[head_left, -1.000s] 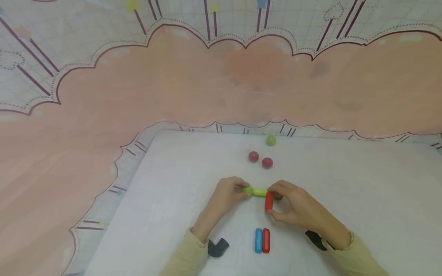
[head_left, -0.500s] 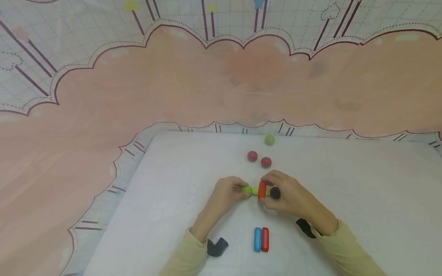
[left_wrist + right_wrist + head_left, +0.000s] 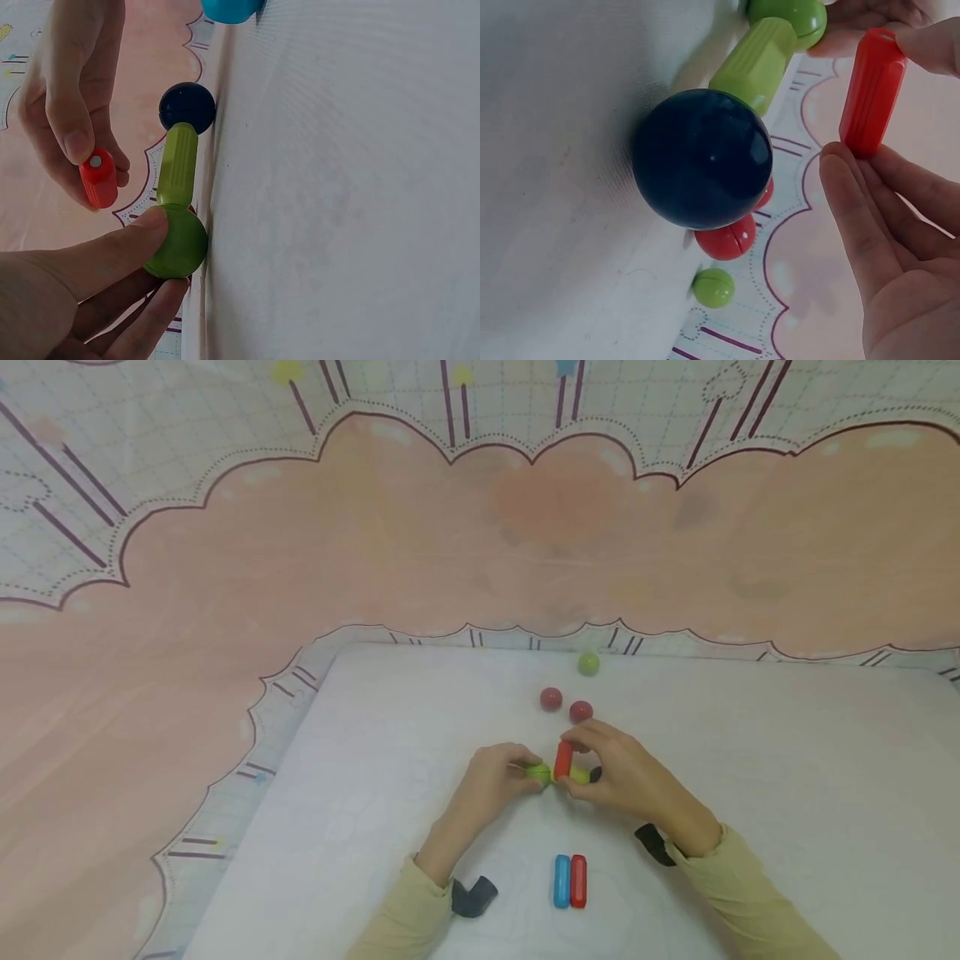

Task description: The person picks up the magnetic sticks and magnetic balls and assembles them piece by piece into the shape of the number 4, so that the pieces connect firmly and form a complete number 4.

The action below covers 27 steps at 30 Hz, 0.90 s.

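My left hand [image 3: 489, 783] pinches a green ball [image 3: 180, 244] between thumb and fingers, low over the white table. From that ball a ribbed light-green magnetic rod [image 3: 178, 165] runs to a dark blue ball [image 3: 703, 159], the three joined end to end. My right hand [image 3: 637, 781] holds a red magnetic rod [image 3: 872, 94] by its two ends, thumb on one and fingertips on the other. A small silver disc shows in the red rod's end in the left wrist view. In the head view the red rod overlaps the light-green one; both wrist views show a gap between them.
Nearer the front, a blue rod [image 3: 561, 882] and a second red rod [image 3: 578, 882] lie side by side on the white table [image 3: 375, 727]. Two red balls [image 3: 551, 698] and another green ball [image 3: 588, 663] sit behind the hands. A patterned cloth [image 3: 420, 552] lies beyond.
The right hand has carried the red rod leftward and away from the front, from near the light-green rod's right end to over its left part. My left hand stays on the green ball.
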Tool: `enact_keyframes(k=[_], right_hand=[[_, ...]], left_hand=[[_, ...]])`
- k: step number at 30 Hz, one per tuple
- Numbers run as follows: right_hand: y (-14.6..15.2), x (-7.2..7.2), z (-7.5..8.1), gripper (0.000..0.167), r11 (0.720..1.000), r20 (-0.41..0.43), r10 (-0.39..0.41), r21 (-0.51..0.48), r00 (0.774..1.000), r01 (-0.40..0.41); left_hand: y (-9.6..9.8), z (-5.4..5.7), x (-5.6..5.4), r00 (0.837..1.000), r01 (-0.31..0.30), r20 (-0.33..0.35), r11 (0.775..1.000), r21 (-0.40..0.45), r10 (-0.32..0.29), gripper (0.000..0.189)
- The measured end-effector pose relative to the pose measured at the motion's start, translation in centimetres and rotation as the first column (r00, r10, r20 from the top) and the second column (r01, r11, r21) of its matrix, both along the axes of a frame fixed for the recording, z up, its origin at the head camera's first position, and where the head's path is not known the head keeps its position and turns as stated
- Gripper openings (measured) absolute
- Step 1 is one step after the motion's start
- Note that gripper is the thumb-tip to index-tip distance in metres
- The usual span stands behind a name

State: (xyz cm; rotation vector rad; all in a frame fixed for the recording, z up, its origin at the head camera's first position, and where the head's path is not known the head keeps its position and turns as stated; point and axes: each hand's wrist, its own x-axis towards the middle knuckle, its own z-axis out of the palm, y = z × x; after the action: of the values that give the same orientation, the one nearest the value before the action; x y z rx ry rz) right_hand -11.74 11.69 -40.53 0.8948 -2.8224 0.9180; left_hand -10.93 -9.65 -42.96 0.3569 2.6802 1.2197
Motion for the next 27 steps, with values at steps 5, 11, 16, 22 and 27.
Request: enact_keyframes(k=[5,11,16,22,27], right_hand=[[-0.3,-0.5,0.1,0.045,1.0,0.003,-0.016,0.013,1.0,0.016],[-0.7,-1.0,0.1,0.044,1.0,0.018,-0.025,0.017,1.0,0.024],[-1.0,-1.3,0.0,0.045,0.999,0.033,-0.034,0.014,0.999,0.033],[-1.5,-1.8,-0.3,0.044,0.999,0.034,-0.048,0.022,0.998,0.048],[-1.7,-2.1,-0.6,0.042,0.999,0.023,-0.043,0.013,0.999,0.043]], left_hand=[[0.0,0.1,-0.1,1.0,0.01,-0.003,1.0,0.012,-0.01,0.025],[0.0,0.0,-0.1,1.0,0.012,0.006,1.0,0.01,-0.012,0.027],[-0.1,-0.1,-0.1,1.0,0.009,0.017,1.0,0.016,-0.01,0.027],[-0.1,0.0,-0.1,1.0,-0.002,0.021,1.0,0.016,0.001,0.025],[-0.1,0.0,-0.2,1.0,0.0,0.015,1.0,0.02,0.0,0.023]])
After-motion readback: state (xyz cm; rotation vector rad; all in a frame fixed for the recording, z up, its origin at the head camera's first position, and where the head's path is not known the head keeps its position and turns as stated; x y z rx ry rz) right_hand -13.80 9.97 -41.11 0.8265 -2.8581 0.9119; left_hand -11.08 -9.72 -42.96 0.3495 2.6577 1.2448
